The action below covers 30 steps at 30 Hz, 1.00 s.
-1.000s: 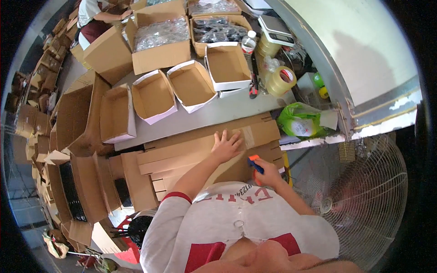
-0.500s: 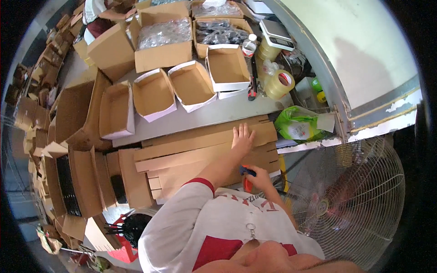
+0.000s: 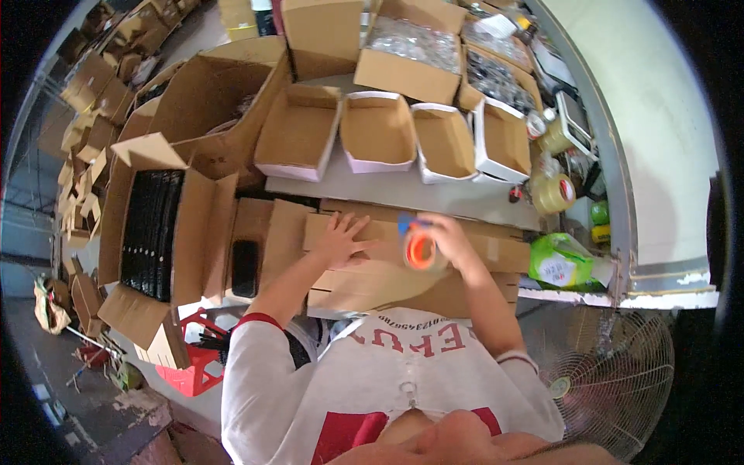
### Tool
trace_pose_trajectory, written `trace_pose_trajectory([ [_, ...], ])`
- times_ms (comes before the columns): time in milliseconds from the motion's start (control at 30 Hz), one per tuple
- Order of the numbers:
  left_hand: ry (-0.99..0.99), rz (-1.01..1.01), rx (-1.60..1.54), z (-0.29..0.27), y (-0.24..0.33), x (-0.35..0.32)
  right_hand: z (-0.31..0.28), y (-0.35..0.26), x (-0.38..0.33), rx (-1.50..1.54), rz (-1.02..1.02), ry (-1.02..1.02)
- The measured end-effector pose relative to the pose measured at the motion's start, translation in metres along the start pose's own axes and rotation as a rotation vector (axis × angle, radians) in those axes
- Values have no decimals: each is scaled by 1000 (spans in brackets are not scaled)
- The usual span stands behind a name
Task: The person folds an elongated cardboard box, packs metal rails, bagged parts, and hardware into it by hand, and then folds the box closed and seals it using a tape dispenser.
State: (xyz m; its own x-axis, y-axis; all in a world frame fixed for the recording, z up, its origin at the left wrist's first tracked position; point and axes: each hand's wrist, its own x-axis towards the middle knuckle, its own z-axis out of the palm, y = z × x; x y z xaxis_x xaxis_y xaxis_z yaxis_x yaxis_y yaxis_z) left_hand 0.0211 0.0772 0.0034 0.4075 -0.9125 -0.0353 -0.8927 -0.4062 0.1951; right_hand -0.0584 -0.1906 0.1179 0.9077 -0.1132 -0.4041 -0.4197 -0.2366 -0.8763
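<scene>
A flat brown cardboard carton (image 3: pixel 484 291) with closed flaps lies in front of me at the table's edge. My left hand (image 3: pixel 341 242) rests on its left part, fingers spread and holding nothing. In my right hand (image 3: pixel 451 239) is a tape dispenser (image 3: pixel 419 249) with an orange core and a blue head, held above the carton's middle. Motion blurs the dispenser, and I cannot tell whether it touches the cardboard.
Several shallow open boxes (image 3: pixel 377 132) line the table beyond the carton. On the left stands an open box (image 3: pixel 195 198) of black items. Tape rolls (image 3: pixel 552 193) and a green bag (image 3: pixel 559 263) are at the right; a caged fan (image 3: pixel 612 380) stands nearer me.
My left hand has moved left along the carton. The right hand has brought the tape dispenser from the near right edge up over the carton. The whole view has turned.
</scene>
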Motion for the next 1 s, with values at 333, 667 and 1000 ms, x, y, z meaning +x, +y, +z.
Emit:
trace_pose_trajectory([
  [333, -29, -4, -12, -4, -9, -11, 50, -58, 134, -378, 427, -238],
  [667, 81, 14, -90, 5, -7, -11, 54, -21, 120, -514, 293, -81],
  [1000, 0, -34, -15, -3, -7, -10, 132, 19, -87, -497, -91, 102],
])
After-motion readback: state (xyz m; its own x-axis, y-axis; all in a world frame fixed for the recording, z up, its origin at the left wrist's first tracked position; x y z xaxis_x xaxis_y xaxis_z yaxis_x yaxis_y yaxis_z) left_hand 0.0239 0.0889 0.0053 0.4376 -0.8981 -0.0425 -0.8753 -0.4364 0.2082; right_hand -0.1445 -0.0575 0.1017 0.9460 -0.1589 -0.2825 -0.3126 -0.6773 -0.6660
